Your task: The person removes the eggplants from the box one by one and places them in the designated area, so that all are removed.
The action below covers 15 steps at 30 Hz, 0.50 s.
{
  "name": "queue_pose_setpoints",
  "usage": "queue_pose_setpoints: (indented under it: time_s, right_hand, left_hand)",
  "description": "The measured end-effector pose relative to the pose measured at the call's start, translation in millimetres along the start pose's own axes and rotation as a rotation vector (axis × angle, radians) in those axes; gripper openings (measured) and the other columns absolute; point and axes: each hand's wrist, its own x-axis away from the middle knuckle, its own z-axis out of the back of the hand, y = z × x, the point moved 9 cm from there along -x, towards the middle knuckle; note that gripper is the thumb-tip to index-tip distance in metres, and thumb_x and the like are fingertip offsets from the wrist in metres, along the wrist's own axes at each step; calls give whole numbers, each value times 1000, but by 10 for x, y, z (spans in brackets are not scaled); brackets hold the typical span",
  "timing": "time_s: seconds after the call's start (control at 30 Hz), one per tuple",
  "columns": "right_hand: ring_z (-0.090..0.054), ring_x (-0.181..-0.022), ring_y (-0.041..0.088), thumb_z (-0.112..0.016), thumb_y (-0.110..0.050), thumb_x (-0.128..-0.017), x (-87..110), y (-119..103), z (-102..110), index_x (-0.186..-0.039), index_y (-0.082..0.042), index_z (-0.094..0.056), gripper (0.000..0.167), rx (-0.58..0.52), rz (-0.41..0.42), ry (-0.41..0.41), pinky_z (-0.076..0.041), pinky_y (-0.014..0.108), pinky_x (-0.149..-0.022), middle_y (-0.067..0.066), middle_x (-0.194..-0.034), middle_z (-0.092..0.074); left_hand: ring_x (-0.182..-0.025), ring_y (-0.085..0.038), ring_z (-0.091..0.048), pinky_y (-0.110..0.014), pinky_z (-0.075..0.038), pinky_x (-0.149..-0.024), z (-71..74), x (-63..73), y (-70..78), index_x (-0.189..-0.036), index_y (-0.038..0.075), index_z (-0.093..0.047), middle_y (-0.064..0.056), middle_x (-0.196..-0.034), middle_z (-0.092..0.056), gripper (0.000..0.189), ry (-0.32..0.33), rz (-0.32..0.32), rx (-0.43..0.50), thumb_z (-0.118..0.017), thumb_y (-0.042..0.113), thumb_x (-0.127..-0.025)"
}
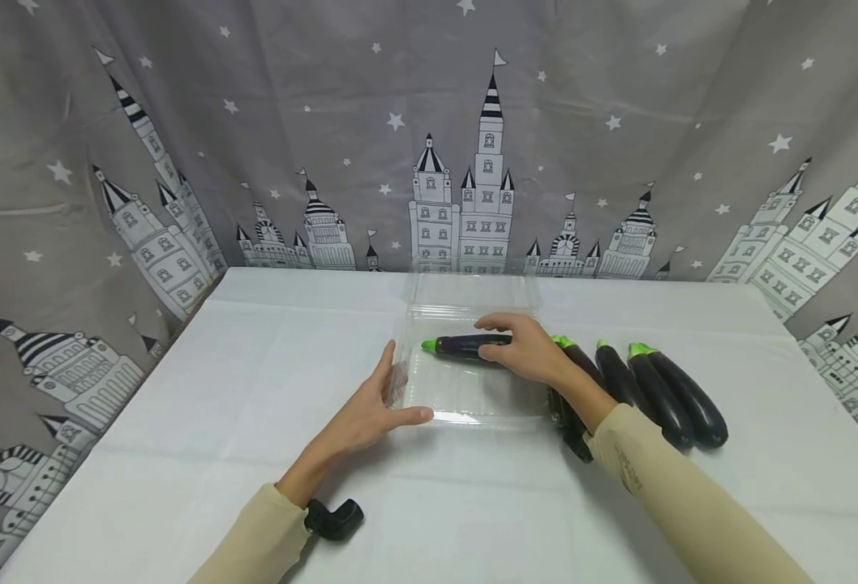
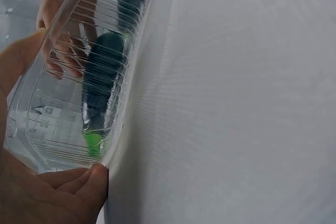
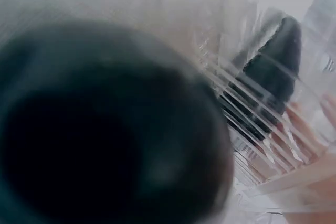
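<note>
A clear plastic clamshell container (image 1: 447,397) stands on the table with its lid (image 1: 473,290) folded back. One dark eggplant (image 1: 458,347) with a green stem lies inside, across the far part of the base. My left hand (image 1: 366,414) grips the container's near left corner, thumb at one side and fingers at the other, as the left wrist view shows. Over the eggplant's right end is my right hand (image 1: 527,349), thumb and fingers spread just above it. A large dark rounded shape (image 3: 105,129), blurred, fills much of the right wrist view.
More eggplants, including one long eggplant (image 1: 684,397), lie to the right of the container, some partly behind the right forearm. A white cloth covers the table (image 1: 203,405). A grey castle-print curtain (image 1: 327,105) hangs behind. A black device (image 1: 336,519) is at the left wrist.
</note>
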Motion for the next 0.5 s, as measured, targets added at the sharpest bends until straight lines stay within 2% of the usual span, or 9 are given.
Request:
queue_pose_setpoints:
  time_s: [0.2, 0.4, 0.5]
  right_hand:
    - [-53, -123, 35, -69, -15, -88, -46, 29, -62, -129, 0, -64, 43, 73, -14, -64, -42, 50, -102, 14, -130, -62]
    - [-57, -119, 34, -70, -13, -88, -39, 26, -137, -130, 0, -62, 45, 76, -11, -123, -45, 50, -99, 16, -127, -63]
    - [-55, -122, 36, -70, -13, -88, -42, 46, -173, -133, -2, -61, 47, 97, -15, -139, -43, 51, -100, 15, -132, -61]
  left_hand:
    - [-148, -27, -14, -48, -14, -117, -6, -3, 4, -159, 13, 7, -13, -164, -5, 124, 0, 1, -3, -83, 42, -78]
    - [-148, -27, -15, -47, -14, -117, -7, 0, 8, -159, 13, 6, -14, -164, -6, 124, -1, 6, -10, -83, 42, -78]
    - [-148, -27, -15, -47, -14, -117, -8, 1, 11, -159, 13, 6, -14, -164, -6, 124, -1, 7, -10, -83, 42, -78]
